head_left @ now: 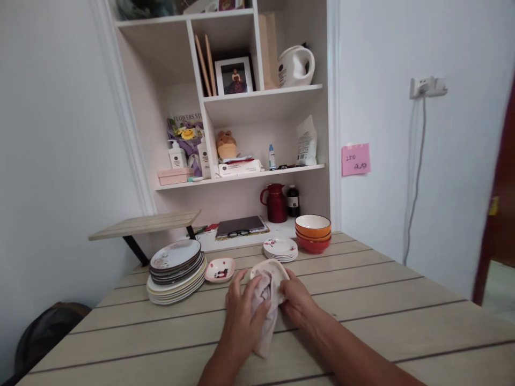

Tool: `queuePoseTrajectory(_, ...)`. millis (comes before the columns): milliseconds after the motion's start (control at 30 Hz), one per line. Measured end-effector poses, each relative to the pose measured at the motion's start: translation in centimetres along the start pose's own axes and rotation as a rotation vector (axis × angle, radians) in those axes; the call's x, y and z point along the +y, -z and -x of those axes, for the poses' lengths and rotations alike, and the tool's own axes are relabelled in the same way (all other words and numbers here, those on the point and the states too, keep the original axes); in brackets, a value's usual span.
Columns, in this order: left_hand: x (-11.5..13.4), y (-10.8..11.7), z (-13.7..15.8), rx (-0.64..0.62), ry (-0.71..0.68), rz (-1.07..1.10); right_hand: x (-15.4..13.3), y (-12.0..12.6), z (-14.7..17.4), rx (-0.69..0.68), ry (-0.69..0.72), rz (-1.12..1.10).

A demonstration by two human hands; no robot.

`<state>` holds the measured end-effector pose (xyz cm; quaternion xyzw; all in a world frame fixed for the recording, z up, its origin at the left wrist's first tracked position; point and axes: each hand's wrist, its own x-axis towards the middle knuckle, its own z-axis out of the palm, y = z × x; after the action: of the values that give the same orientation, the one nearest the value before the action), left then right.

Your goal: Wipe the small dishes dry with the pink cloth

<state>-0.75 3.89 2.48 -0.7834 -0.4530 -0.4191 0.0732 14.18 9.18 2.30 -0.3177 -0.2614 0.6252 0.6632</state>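
Above the wooden table, a small cream dish [277,268] is tilted up between my hands. My right hand [296,297] grips its right rim, thumb on the inner side. My left hand [246,308] presses a pale pinkish cloth [266,332] into the dish, fingers curled over the cloth. The cloth's lower end hangs down toward the tabletop. Much of the dish's inside is hidden by cloth and fingers. Just beyond my left hand sits a squarish small bowl [219,269] with a pink rim and a red and black picture.
Stacked plates [177,271] stand at the left, near a raised wooden shelf [145,225]. Small flowered plates [280,249] and stacked orange and red bowls [314,233] are at the back right. Behind them are a red jug [276,203], a dark bottle [293,201] and a dark folder [241,226].
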Motion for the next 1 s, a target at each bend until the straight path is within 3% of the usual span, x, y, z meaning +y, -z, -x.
queuePoseTrajectory(133,0.6,1.2,-0.2,0.03,-0.109,-0.12,-0.4,0.0,0.3,-0.03,-0.028,-0.009)
queuePoseTrajectory(233,1.7,1.2,-0.3,-0.065,-0.301,-0.18,-0.6,-0.3,0.6,-0.069,-0.064,-0.057)
queuePoseTrajectory(333,2.1,0.2,-0.4,-0.123,-0.389,-0.28,-1.0,-0.6,1.0,-0.081,-0.066,-0.024)
queuePoseTrajectory(533,1.0,-1.3,-0.5,0.06,-0.471,-0.464,-2.4,-1.4,2.1,-0.169,-0.073,0.088)
queuePoseTrajectory(867,0.7,-1.6,-0.1,0.239,-0.459,-0.46,-1.5,-3.0,4.6,-0.325,-0.162,-0.232)
queuePoseTrajectory(1000,0.9,-1.1,-0.1,0.265,-0.498,-0.443,-1.6,-3.6,5.0,-0.268,-0.121,-0.185)
